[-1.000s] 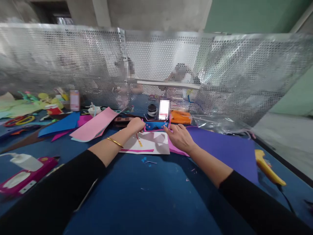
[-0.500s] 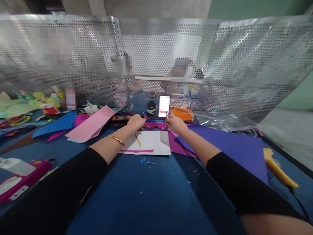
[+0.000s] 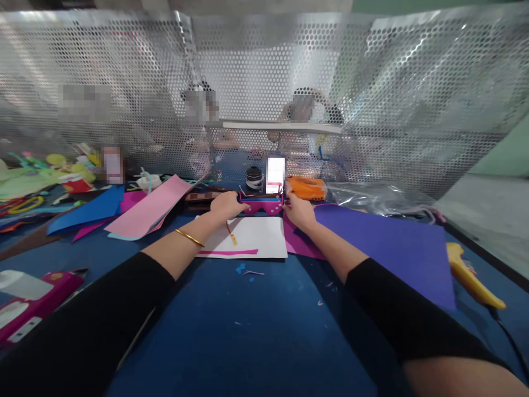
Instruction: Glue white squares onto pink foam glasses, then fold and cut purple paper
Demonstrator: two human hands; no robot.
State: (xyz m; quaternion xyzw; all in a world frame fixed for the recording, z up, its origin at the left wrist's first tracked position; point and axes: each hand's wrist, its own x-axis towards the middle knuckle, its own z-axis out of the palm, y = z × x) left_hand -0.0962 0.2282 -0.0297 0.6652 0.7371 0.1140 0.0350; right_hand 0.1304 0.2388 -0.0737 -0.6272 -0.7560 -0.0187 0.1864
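Perforated silvery sheeting (image 3: 264,66) closes off the far side of one blue table (image 3: 231,342), with people dimly visible through its holes, too blurred to count. Two bare hands meet one pair of pink glasses (image 3: 261,207) with pale square spots, two rounded lens shapes and a blue edge along the top. Left hand (image 3: 227,205) pinches one end between thumb and fingers; right hand (image 3: 298,211) pinches the other, both grips narrow. The pair sits by the far edge of one white sheet (image 3: 264,237); whether it touches the sheet, I cannot tell. On that paper lie one magenta strip (image 3: 231,252) and one slim red-and-yellow piece (image 3: 233,239). A few blue scraps (image 3: 240,268) lie just in front of it.

Behind the glasses stand one black-and-white spool (image 3: 254,179) and one bright phone screen (image 3: 276,173), with one orange object (image 3: 306,188) near them. To the right spreads one purple sheet (image 3: 384,242), and beyond its outer edge lies one yellow tool (image 3: 467,270) with a dark cord. To the left are one pink sheet (image 3: 149,207) and one blue sheet (image 3: 88,209). One gold bracelet (image 3: 189,237) circles the left wrist.
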